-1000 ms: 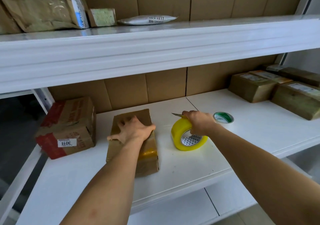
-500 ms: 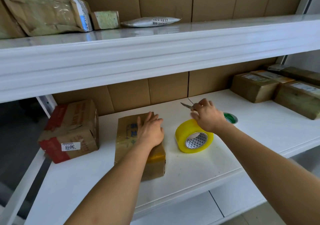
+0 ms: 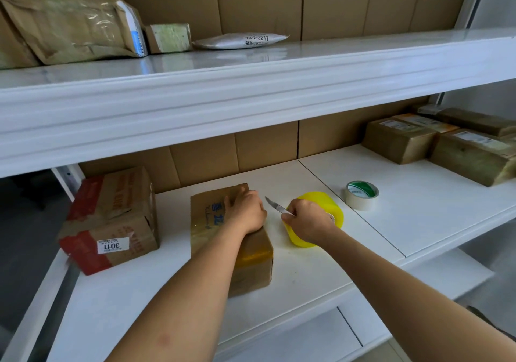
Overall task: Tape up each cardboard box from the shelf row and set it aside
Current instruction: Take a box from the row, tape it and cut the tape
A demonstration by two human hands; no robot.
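Note:
A brown cardboard box [image 3: 212,230] with a yellow tape band near its front lies on the white shelf [image 3: 307,272]. My left hand [image 3: 245,211] rests on the box top, fingers curled over its far right edge. My right hand [image 3: 307,222] grips a small knife [image 3: 276,206], blade pointing left toward the box. It hovers over a yellow tape roll [image 3: 326,208] just right of the box.
A red-and-brown box [image 3: 111,216] labelled 3011 stands at the left. A white-and-green tape roll [image 3: 362,195] lies further right. Several brown taped boxes [image 3: 435,144] sit at the far right. Parcels [image 3: 69,26] lie on the upper shelf.
My right hand with the knife came back down toward the box edge, over the yellow roll. My left hand shifted to the box's far right edge.

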